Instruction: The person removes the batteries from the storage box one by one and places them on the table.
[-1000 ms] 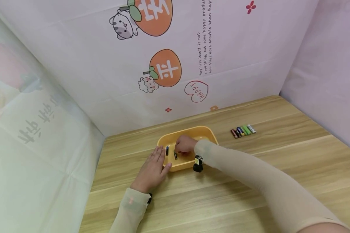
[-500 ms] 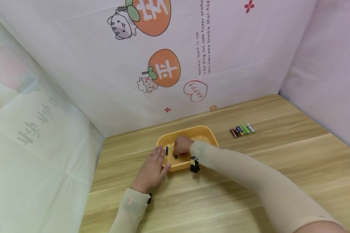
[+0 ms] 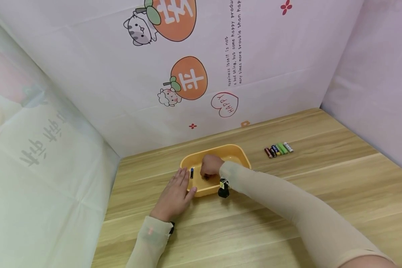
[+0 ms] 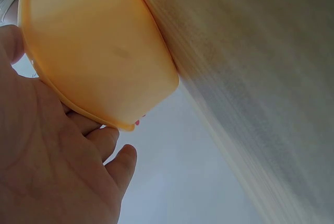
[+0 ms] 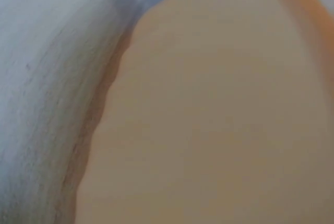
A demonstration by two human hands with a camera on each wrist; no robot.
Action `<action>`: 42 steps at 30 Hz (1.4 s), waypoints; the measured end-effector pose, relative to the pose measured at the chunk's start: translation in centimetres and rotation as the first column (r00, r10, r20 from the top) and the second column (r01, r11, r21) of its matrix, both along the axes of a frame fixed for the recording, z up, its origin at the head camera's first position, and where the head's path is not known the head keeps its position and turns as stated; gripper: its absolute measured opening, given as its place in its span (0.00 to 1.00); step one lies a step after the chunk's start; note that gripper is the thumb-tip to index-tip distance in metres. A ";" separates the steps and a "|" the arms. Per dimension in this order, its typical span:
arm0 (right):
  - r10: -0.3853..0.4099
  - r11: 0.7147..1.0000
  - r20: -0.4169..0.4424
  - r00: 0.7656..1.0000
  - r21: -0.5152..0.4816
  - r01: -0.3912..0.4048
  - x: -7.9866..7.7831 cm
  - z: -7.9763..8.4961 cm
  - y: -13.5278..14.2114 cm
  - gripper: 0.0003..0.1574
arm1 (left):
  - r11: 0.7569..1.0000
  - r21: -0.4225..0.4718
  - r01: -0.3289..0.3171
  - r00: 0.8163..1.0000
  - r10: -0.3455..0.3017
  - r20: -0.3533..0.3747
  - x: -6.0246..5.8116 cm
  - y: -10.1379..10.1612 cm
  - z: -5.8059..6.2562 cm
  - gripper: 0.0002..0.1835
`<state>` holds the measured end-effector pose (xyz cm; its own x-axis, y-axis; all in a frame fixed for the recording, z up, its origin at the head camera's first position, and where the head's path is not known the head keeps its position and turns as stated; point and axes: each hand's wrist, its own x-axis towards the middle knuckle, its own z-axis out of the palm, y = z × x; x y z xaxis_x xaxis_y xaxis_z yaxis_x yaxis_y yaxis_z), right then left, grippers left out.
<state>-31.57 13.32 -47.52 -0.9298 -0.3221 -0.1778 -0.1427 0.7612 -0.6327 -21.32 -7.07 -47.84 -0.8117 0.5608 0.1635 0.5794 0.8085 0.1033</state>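
Observation:
A yellow plastic tray [image 3: 206, 192] stands on the wooden table. My left hand [image 3: 175, 195] rests against its left end, fingers straight along the rim and thumb at the front corner. In the left wrist view, the left fingers [image 4: 107, 140] reach past the rim beside the tray's outer wall [image 4: 104, 46]. Down inside the tray, my right hand [image 3: 211, 164] pinches a small dark battery [image 3: 206, 177], mostly hidden under the curled fingers. A blue-topped black battery [image 3: 192, 174] lies near the tray's left end. Only the tray's outer wall [image 5: 209, 104] fills the right wrist view.
Several batteries [image 3: 278, 150] in different colours lie side by side on the wooden table [image 3: 254, 223], right of the tray. Printed white cloth [image 3: 137, 85] covers the back, with pale cloth at both sides.
The right hand dipped to the dark battery on the tray floor and took hold of it. That battery has shifted slightly right and back. The left hand stayed at the tray's end.

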 end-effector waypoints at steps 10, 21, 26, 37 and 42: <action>-0.055 0.977 0.143 0.988 -0.197 0.083 0.1 0.3 0.1 0.08 | 1.000 -0.004 -0.009 1.000 0.009 0.006 -0.1 0.0 0.0 0.39; -0.063 0.966 0.163 0.985 -0.237 0.101 0.3 0.8 0.3 0.05 | 1.000 -0.006 -0.013 1.000 0.013 0.019 -0.1 0.1 0.0 0.40; -0.065 0.959 0.170 0.983 -0.262 0.109 0.2 0.7 0.3 0.03 | 1.000 -0.010 -0.014 1.000 0.014 0.020 -0.1 0.0 0.0 0.41; -0.041 0.953 0.167 0.985 -0.288 0.088 0.8 1.0 0.6 0.04 | 1.000 0.005 0.000 1.000 0.000 0.003 0.1 0.0 0.0 0.40; -0.023 0.951 0.160 0.987 -0.302 0.071 1.1 1.4 0.6 0.07 | 1.000 0.014 0.002 1.000 -0.002 0.000 0.1 0.0 0.1 0.39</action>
